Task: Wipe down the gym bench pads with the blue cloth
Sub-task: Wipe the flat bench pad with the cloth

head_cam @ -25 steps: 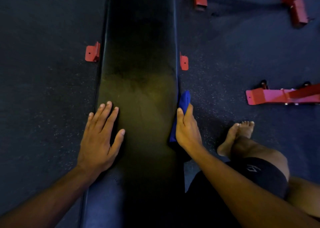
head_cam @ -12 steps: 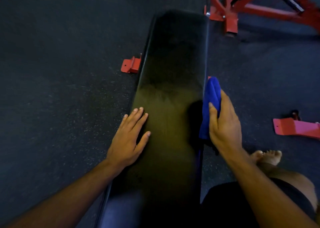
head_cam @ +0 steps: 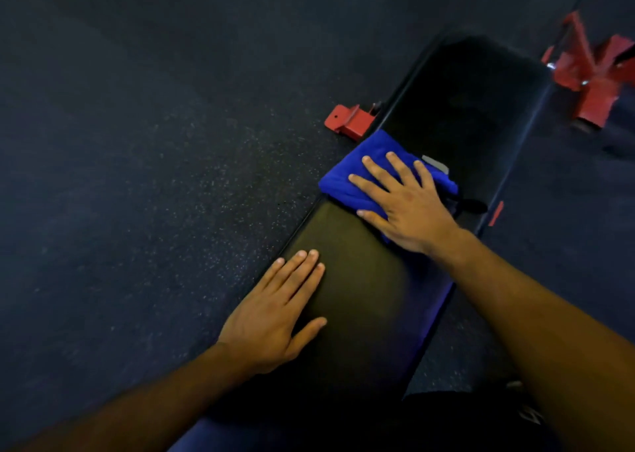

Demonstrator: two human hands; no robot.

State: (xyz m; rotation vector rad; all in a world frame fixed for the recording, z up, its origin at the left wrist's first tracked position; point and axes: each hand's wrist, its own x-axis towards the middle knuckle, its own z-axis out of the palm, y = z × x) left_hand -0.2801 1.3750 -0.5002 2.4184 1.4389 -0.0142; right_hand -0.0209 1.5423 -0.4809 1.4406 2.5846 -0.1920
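Open run of bench pad point(head_cam: 467, 107) beyond the blue cloth point(head_cam: 347, 173), dark and bare up to its far end. Nearer stretch bounded by the left hand point(head_cam: 275, 317) flat at the left edge and the right hand point(head_cam: 409, 204) spread flat on the cloth. Red bracket point(head_cam: 347, 121) jutting just beside the pad's left edge; red frame point(head_cam: 594, 80) past the far right corner. Speckled floor point(head_cam: 154, 176) wide open to the left.

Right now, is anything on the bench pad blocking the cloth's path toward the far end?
Nothing visible does. The right hand presses the blue cloth flat on the bench pad; the pad beyond it looks bare, though dark.
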